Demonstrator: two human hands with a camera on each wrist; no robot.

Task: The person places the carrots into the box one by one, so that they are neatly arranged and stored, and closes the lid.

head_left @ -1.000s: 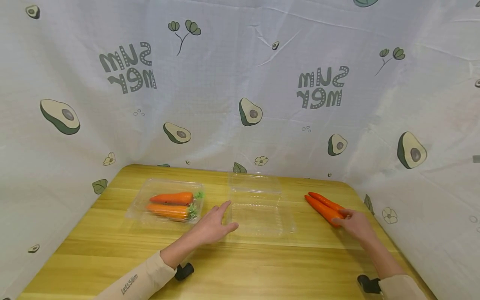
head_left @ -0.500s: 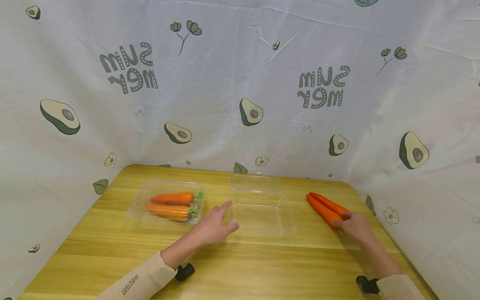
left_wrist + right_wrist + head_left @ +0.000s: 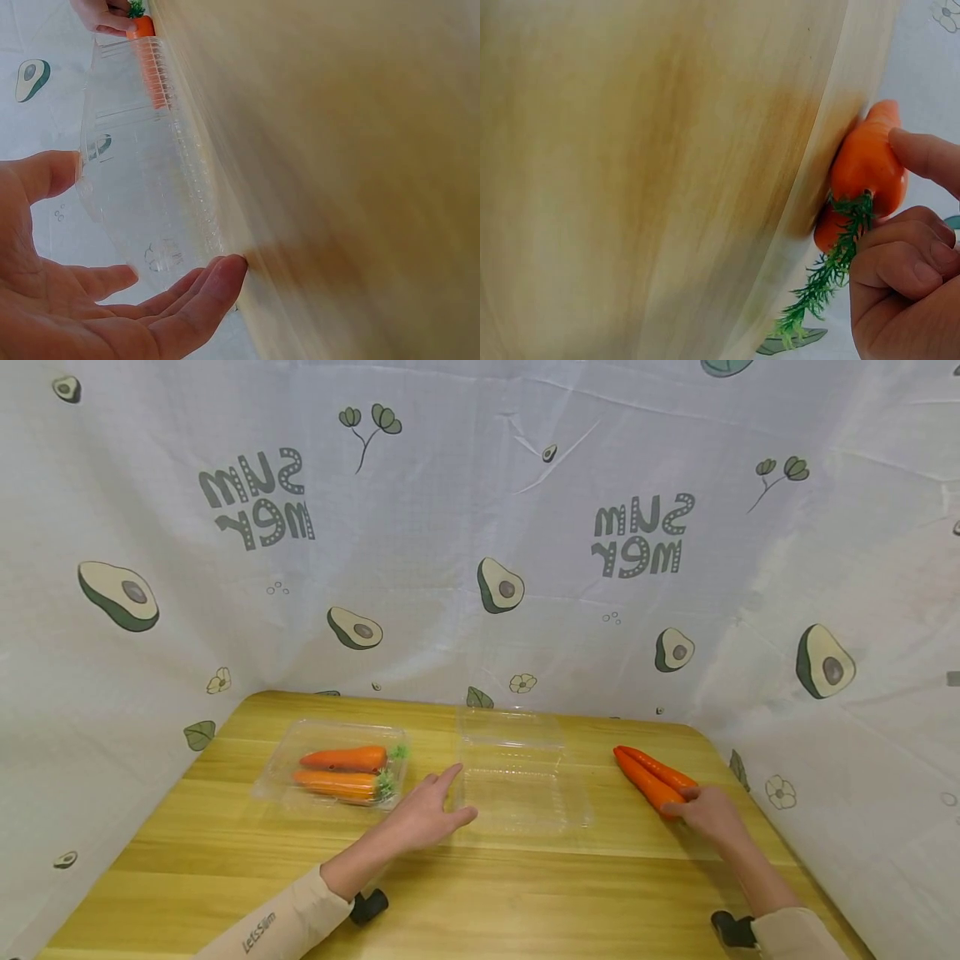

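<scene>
On the right of the table, two orange carrots lie side by side, their tips almost together. My right hand [image 3: 712, 818] grips the nearer carrot [image 3: 647, 779] by its thick end. In the right wrist view the thumb presses that carrot [image 3: 866, 161], the other fingers are curled, and green leaves [image 3: 817, 289] hang beside them. The farther carrot [image 3: 663, 766] lies against it. At mid-table stands a clear plastic clamshell box [image 3: 517, 827], lid folded back, nothing inside. My left hand [image 3: 427, 814] is at its left edge, fingers spread, thumb tip right at the rim in the left wrist view.
A second clear clamshell box [image 3: 281, 747] stands on the left, with two leafy-topped carrots [image 3: 345, 757] in it. A white avocado-print cloth [image 3: 427, 568] hangs behind and along both sides of the wooden table [image 3: 525, 893].
The carrots on the right have shifted slightly toward the right, and their tips have come closer together. The right hand has moved slightly with them. The left hand stays where it was.
</scene>
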